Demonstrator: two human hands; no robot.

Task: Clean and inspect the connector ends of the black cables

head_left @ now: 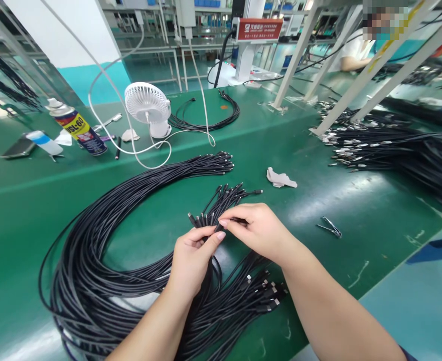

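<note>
My left hand (192,255) and my right hand (256,228) meet above a big bundle of black cables (74,260) curved across the green table. Thumb and fingers of the left hand are closed on black cables whose metal-tipped connectors (201,219) stick up just beyond it. The right hand pinches a black cable end against the left fingertips; most of it is hidden by the fingers. More loose connector ends (228,195) lie just past both hands. Below the right wrist, larger plugs (269,296) with silver tips fan out on the table.
A white fan (147,108), a spray can (78,128) and a phone (20,146) stand or lie at the back left. Nail clippers (330,228) and a crumpled white scrap (281,178) are on the right. Beyond slanted posts (337,90) lie more cables (405,150); a person sits behind.
</note>
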